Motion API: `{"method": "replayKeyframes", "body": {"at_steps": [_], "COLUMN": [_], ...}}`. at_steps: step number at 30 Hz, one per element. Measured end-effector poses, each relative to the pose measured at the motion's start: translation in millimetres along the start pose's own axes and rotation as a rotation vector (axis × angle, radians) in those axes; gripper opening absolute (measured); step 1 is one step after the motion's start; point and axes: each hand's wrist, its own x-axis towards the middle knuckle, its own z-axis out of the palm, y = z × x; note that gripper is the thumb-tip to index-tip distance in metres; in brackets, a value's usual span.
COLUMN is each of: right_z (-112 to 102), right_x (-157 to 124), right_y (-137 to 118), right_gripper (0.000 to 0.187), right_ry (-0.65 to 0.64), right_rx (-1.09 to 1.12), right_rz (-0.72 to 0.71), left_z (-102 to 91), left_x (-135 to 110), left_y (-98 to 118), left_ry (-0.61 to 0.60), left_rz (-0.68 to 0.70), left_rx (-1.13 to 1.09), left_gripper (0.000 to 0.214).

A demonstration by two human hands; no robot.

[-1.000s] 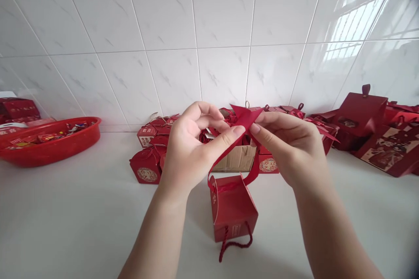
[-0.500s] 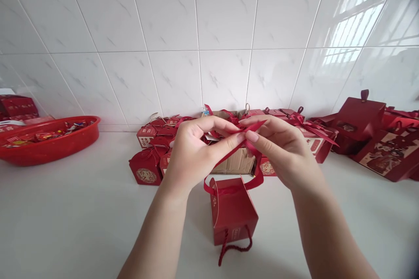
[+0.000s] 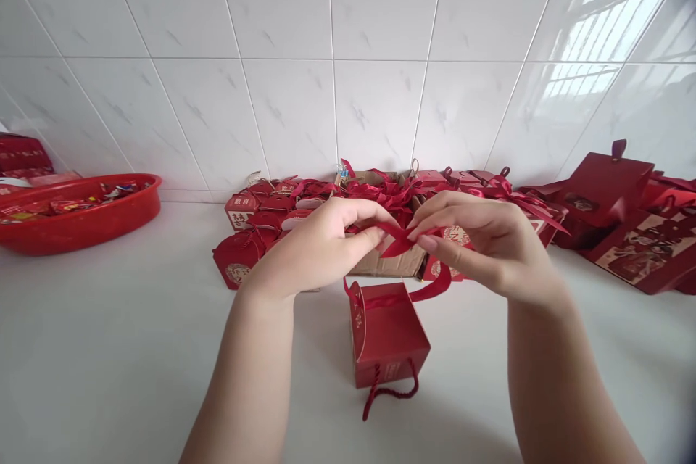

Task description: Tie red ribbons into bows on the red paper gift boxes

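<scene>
Red ribbon (image 3: 399, 242), pinched by left hand (image 3: 326, 243) and right hand (image 3: 492, 246), partly blocks the cardboard box (image 3: 399, 265) behind.

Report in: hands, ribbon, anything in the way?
Left hand and right hand: fingertip grip on ribbon. Box on counter below, ribbon at its far edge. Other boxes behind; none seen blocking either hand.
</scene>
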Motion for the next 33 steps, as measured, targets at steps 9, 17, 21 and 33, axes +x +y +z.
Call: {"method": "replayKeyframes", "body": {"at_steps": [9,17,21,33], "right_z": [0.0,4.1,3.9,0.0], "right_x": [-1.6,0.4,0.3,-57.4], "right_y": [3.9,4.8,7.2,40.7], "right_gripper": [0.021,0.02,0.018,0.006], "right_ry": [-0.076,-0.023,0.038,0.384], "right_rx": [-0.347,-0.307,-0.245,0.675], "right_rz": [-0.067,-0.068,-0.117,0.571], "left_z": [-1.9,-1.9,-0.1,-19.4], "left_x": [-3.9,-8.1,-15.6,-70.9], "left_y": [3.9,8.3,19.1,0.0], "left_ry": [-0.049,-0.096,-0.023,0.02], "left_rz": [-0.157,-0.17,-0.058,-0.032], "left_rx": [0.016,0.02,0.307,0.969], "left_gripper": [0.026,0.048,0.047,0.029]}}
